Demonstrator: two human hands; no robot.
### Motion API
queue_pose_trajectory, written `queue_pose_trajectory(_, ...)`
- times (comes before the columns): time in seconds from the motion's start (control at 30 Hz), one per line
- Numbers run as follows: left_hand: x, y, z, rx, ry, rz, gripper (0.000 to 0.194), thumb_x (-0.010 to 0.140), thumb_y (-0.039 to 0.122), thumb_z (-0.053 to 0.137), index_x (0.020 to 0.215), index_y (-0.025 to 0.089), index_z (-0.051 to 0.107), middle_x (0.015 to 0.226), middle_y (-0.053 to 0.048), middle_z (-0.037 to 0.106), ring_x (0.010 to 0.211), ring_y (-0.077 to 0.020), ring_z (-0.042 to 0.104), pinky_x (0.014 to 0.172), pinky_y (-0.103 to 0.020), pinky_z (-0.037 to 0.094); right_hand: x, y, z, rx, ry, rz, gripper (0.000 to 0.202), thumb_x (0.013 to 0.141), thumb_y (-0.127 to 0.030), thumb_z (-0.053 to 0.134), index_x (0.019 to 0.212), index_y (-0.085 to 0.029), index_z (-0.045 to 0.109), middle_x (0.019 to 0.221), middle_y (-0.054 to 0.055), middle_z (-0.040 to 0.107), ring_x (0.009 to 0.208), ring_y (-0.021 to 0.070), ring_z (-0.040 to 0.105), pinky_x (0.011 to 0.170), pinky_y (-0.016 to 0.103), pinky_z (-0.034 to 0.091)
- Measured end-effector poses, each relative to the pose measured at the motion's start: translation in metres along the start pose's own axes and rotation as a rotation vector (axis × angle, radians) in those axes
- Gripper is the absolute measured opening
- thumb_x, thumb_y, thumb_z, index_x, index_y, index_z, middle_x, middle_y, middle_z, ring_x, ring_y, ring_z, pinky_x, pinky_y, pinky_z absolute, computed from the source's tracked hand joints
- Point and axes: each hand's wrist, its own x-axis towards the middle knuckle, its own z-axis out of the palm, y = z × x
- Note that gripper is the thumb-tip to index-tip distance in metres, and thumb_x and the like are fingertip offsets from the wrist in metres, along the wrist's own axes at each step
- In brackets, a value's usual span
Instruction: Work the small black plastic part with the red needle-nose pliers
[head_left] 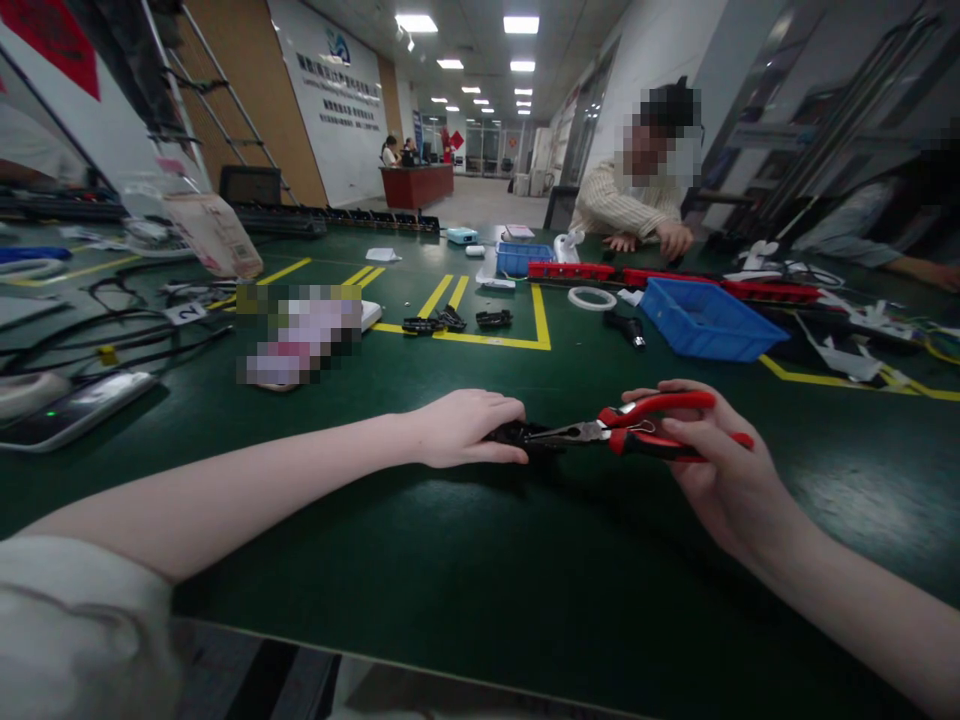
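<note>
My left hand (472, 428) is closed around a small black part (513, 433) just above the green table (360, 560). The fingers cover most of that part, so its kind does not show. In my right hand (724, 450) is a pair of needle-nose pliers (628, 424) with red and black handles. The pliers' jaws point left and reach the black part at my left fingertips; whether they grip it I cannot make out. Several similar black pieces (450, 319) lie farther back, inside the yellow tape lines (491, 341).
A phone (304, 338) lies to the left, near black cables (112, 340) and a tilted bottle (214, 232). Back right stand a blue bin (709, 318), a white tape ring (592, 298) and a red strip (574, 272). A co-worker (630, 205) sits across the table.
</note>
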Motion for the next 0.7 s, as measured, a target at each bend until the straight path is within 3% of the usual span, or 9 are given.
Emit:
queue_pose_trajectory(0.37, -0.0007, 0.0058, -0.0024, -0.052, -0.006, -0.079, 0.031, 0.091, 0.041, 0.055, 0.108, 0.015, 0.051, 0.092, -0.005, 0.064, 0.081, -0.018, 0.06, 0.071, -0.027, 0.043, -0.0006, -0.0004, -0.0026, 0.009, -0.014, 0.009, 0.029, 0.072, -0.026, 0.07, 0.1, -0.027, 0.06, 0.108, 0.002, 0.069, 0.105, 0.0233, 0.064, 0.089, 0.041, 0.055)
queue_pose_trajectory(0.7, 0.0001, 0.0003, 0.0, 0.004, -0.006, -0.008, 0.032, 0.092, 0.048, 0.05, 0.097, 0.016, 0.053, 0.084, -0.004, 0.06, 0.076, -0.0185, 0.057, 0.064, -0.026, 0.038, -0.006, -0.0067, 0.0052, 0.005, -0.007, -0.041, 0.027, 0.068, -0.027, 0.072, 0.093, -0.028, 0.061, 0.099, 0.001, 0.07, 0.095, 0.0238, 0.067, 0.079, 0.04, 0.058)
